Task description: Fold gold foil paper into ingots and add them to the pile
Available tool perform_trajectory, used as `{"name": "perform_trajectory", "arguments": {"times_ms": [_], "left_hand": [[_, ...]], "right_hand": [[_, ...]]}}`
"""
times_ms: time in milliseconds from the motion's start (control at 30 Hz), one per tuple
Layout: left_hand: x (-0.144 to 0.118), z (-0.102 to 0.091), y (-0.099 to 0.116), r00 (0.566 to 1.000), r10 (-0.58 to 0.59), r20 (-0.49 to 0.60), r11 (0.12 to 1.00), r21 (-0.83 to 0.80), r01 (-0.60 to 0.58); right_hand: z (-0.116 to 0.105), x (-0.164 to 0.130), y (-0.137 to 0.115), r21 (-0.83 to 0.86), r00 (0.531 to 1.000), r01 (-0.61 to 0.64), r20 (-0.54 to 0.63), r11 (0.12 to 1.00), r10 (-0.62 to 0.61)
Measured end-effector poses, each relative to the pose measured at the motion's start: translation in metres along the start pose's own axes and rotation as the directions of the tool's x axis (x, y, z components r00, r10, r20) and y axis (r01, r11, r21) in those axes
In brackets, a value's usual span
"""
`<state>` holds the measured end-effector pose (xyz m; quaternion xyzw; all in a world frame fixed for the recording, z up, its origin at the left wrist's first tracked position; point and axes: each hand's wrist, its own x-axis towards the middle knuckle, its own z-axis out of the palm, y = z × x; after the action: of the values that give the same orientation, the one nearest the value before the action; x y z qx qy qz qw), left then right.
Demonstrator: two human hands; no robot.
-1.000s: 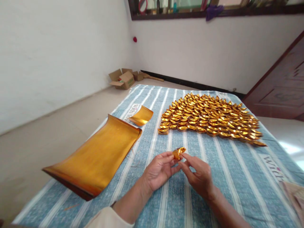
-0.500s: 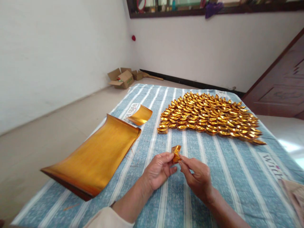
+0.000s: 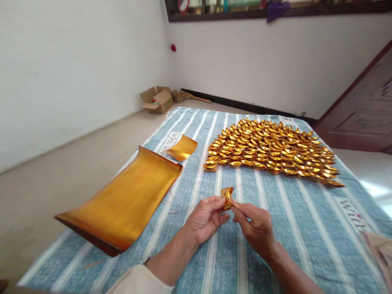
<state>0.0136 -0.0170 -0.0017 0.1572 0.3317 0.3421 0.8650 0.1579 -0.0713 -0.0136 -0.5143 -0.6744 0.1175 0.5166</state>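
A small folded gold paper ingot is held above the striped cloth, one end pointing away from me. My left hand pinches its left side between thumb and fingers. On its near right side, my right hand grips it with thumb and forefinger. Beyond my hands, many finished gold paper ingots stand in close rows. To the left lies a curved stack of gold paper sheets, and a single small gold sheet rests just past its far corner.
A blue and white striped cloth covers the table. Open cardboard boxes sit on the floor by the far left corner. A wooden door stands at the right, and brownish fabric shows at the right edge.
Both hands stay almost in place on the paper ingot. Its folds look slightly more opened, with the fingers shifted a little. The view has moved very slightly.
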Motion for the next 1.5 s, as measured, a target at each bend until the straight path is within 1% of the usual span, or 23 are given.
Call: {"name": "perform_trajectory", "arguments": {"times_ms": [267,533,700,767,800,867,900,1067,1167,1300,1500], "left_hand": [[0.002,-0.001,0.000,0.998,0.022,-0.066,0.999,0.048,-0.019],[0.002,-0.003,-0.003,0.999,0.046,-0.012,0.997,0.061,-0.045],[0.003,-0.003,-0.001,0.999,0.041,-0.018,0.997,0.072,-0.040],[0.002,-0.003,0.001,0.999,0.031,-0.019,0.995,0.094,-0.029],[0.001,-0.003,0.002,1.000,0.020,-0.013,0.994,0.112,-0.018],[0.000,-0.003,0.003,1.000,-0.007,0.014,0.988,0.154,0.005],[-0.001,-0.003,0.004,0.999,-0.021,0.030,0.984,0.175,0.015],[-0.003,-0.001,0.003,0.998,-0.039,0.056,0.972,0.236,0.025],[-0.003,0.001,0.003,0.997,-0.054,0.063,0.963,0.267,0.036],[-0.004,0.002,0.003,0.996,-0.057,0.068,0.954,0.299,0.034],[-0.004,0.002,0.003,0.996,-0.064,0.063,0.943,0.329,0.040]], "right_hand": [[0.000,0.002,-0.003,0.026,0.996,-0.083,-0.038,0.996,0.084],[0.000,0.003,-0.007,0.082,0.977,-0.213,0.018,0.974,0.212],[-0.003,0.005,-0.005,0.156,0.968,-0.249,0.058,0.956,0.242],[-0.007,0.007,0.000,0.177,0.965,-0.262,0.031,0.949,0.261],[-0.009,0.008,0.003,0.177,0.960,-0.276,-0.009,0.945,0.281],[-0.013,0.011,0.010,0.161,0.937,-0.319,-0.098,0.934,0.337],[-0.015,0.012,0.013,0.166,0.929,-0.339,-0.098,0.926,0.358],[-0.015,0.013,0.020,0.264,0.916,-0.397,0.065,0.879,0.395],[-0.013,0.013,0.019,0.291,0.908,-0.417,0.082,0.861,0.411],[-0.013,0.014,0.017,0.308,0.907,-0.420,0.108,0.854,0.407],[-0.015,0.014,0.015,0.291,0.925,-0.380,0.104,0.878,0.365]]}}
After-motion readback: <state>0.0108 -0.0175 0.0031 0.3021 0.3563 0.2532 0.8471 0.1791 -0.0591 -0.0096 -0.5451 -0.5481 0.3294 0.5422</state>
